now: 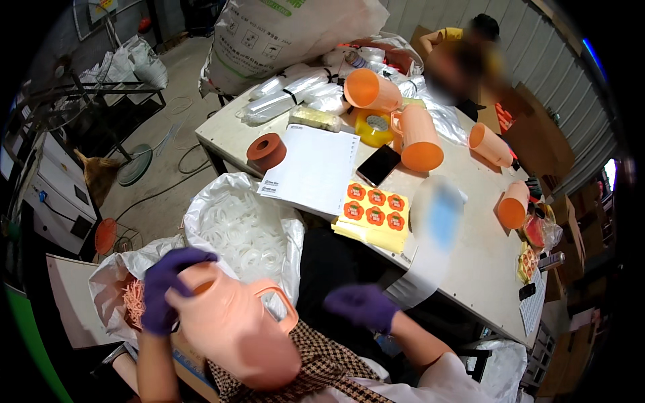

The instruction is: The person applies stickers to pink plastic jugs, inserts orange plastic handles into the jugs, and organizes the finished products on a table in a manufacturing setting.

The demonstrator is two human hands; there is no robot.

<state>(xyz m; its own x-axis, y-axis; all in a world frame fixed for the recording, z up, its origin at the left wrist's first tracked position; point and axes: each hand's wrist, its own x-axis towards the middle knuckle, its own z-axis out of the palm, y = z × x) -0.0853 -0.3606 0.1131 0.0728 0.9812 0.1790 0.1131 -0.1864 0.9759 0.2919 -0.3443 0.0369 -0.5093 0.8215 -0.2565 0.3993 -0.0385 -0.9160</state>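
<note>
My left hand [161,287], in a purple glove, is closed on a peach plastic pitcher [232,326] near its opening. The pitcher is tilted over my lap, its handle toward my right hand and its base toward the lower right. My right hand [366,309], also purple-gloved, hovers apart from the pitcher, right of its handle; its fingers are blurred against dark cloth. Beyond the pitcher stands a white sack of clear plastic rings [242,232]. Left of my left hand sits a bag of small pink plastic parts [134,302].
The table [480,258] ahead holds several more pitchers [420,138], sheets of red round stickers [373,208], white paper [316,168], a brown tape roll [267,150], a phone [378,165] and wrapped clear plastic bundles [289,97]. A large white sack [282,40] and another person [467,64] are beyond.
</note>
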